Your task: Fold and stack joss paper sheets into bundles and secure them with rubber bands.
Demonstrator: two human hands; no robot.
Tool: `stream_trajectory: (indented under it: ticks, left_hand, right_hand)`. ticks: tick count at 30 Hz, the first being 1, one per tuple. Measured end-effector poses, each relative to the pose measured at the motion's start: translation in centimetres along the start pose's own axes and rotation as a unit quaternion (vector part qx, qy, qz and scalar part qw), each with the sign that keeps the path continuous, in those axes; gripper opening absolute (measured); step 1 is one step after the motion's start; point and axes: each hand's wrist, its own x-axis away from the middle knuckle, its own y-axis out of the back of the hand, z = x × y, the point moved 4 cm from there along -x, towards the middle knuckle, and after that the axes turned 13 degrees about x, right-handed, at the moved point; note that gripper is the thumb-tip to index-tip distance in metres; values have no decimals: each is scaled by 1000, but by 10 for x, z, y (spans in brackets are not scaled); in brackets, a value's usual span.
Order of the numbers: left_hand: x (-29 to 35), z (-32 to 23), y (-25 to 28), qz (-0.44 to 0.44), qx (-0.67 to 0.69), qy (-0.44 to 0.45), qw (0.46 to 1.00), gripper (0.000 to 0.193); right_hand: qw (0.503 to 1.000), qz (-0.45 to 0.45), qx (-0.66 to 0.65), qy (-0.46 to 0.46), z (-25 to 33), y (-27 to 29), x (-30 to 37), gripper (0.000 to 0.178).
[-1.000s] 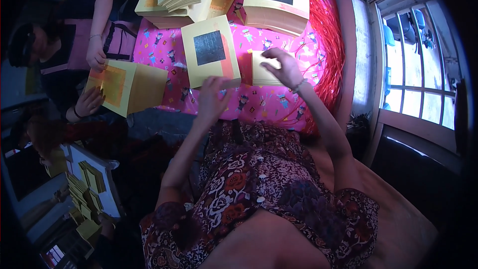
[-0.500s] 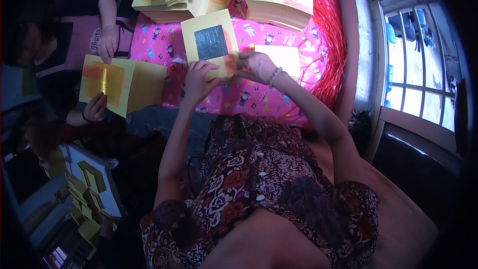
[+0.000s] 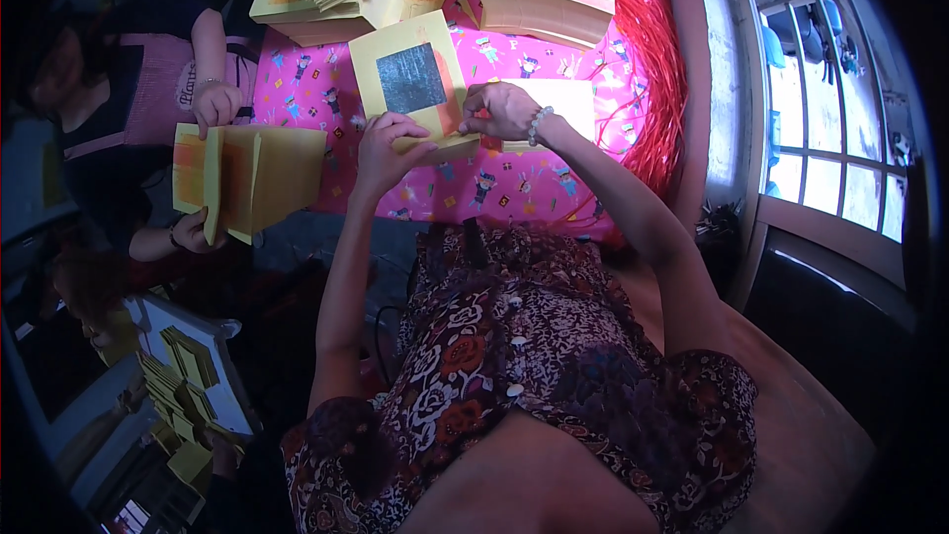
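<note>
Under the left hand point(image 3: 388, 154), fingers apart from thumb, the near-left corner of the black-panelled yellow stack point(image 3: 410, 77) is touched. Right hand point(image 3: 505, 112): fingers curled at its near-right corner, grip can't be told. Right of those fingers, a pale stack point(image 3: 565, 107) is seen.

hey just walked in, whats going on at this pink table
The person's left hand and right hand are both at the near edge of a yellow stack with a black square on top. A paler stack lies just right, partly hidden by the right hand. At left, a co-worker holds up a flap of another stack.
</note>
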Motion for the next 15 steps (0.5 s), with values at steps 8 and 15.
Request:
stream_trajectory:
  ticks: [8,15]
  left_hand:
    - [1,-3,1,-4,3,-1,1000,22]
    - [1,-4,7,-1,0,-11,1000,29]
  right_hand:
    - [1000,-9,9,14,-1,-1,-1,23]
    - [999,-6,33,7,6,3,-2,24]
